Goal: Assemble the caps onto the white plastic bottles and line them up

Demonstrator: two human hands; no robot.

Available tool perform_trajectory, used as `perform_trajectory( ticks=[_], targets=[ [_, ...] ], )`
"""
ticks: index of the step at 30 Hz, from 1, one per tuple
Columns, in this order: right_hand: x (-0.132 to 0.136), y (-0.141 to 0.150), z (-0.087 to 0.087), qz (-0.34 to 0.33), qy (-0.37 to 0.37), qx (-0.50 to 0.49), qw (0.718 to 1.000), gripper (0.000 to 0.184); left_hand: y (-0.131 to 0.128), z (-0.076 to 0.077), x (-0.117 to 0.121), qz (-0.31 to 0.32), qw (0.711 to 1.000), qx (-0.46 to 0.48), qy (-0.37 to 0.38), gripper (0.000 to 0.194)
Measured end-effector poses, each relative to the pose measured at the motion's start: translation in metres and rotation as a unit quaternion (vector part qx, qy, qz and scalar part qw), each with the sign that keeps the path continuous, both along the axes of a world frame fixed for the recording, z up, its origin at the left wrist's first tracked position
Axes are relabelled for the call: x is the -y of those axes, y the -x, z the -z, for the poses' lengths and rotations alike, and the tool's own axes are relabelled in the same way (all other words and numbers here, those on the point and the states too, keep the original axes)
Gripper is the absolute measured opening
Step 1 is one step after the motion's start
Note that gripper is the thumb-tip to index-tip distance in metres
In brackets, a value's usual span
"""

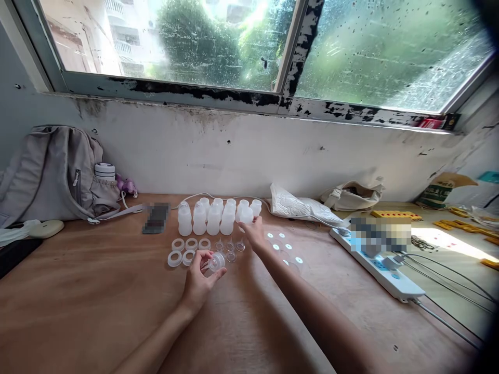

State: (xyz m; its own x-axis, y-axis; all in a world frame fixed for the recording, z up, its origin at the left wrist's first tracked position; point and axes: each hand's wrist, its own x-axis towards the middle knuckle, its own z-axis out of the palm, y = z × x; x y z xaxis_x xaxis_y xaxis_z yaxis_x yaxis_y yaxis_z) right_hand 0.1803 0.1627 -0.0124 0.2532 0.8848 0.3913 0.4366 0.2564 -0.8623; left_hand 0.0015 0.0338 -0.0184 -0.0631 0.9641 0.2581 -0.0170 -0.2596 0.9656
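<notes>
Bottles (213, 221) stand in rows on the table (97, 296); my right grip (255, 234) is closed around the rightmost front bottle (246, 215), my left grip (201, 278) clamped on a clear plastic piece (217, 262) near white rings (170, 261).

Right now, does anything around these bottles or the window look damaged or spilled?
The window frame has ragged dark patches, as if its finish is peeling, and the wall below looks stained. Nothing looks spilled around the frosted bottles.

Bottles (213, 221) stand rowed at rear of table (97, 280). Rings (174, 265) lie in front, L; teats (230, 246) R of these. Discs (276, 247) lie R of my R hand (253, 232); power strip (377, 265), farther R; backpack (58, 171), far L.
</notes>
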Motion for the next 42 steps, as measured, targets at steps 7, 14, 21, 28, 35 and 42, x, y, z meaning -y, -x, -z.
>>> perform_trajectory(
  ticks=[7,14,21,28,35,42],
  targets=[
    [0.080,0.004,-0.013,-0.124,-0.081,0.124,0.981,0.037,-0.001,-0.003,0.002,0.027,0.968,0.223,0.109,0.032],
    [0.117,0.004,0.008,-0.220,-0.089,0.212,0.948,0.047,-0.005,0.002,-0.001,0.034,0.930,0.324,0.172,0.036],
    [0.118,0.002,0.006,-0.200,-0.095,0.245,0.944,0.051,-0.006,0.001,0.001,0.025,0.947,0.273,0.168,0.037],
    [0.122,-0.003,0.004,-0.190,-0.103,0.252,0.943,0.052,-0.006,0.003,0.001,0.035,0.950,0.256,0.176,0.039],
    [0.120,-0.005,0.003,-0.176,-0.121,0.272,0.938,0.051,-0.005,0.001,0.001,0.024,0.958,0.226,0.176,0.040],
    [0.122,-0.006,0.003,-0.185,-0.112,0.253,0.943,0.050,-0.004,-0.002,0.000,0.020,0.967,0.190,0.170,0.043]
  ],
)
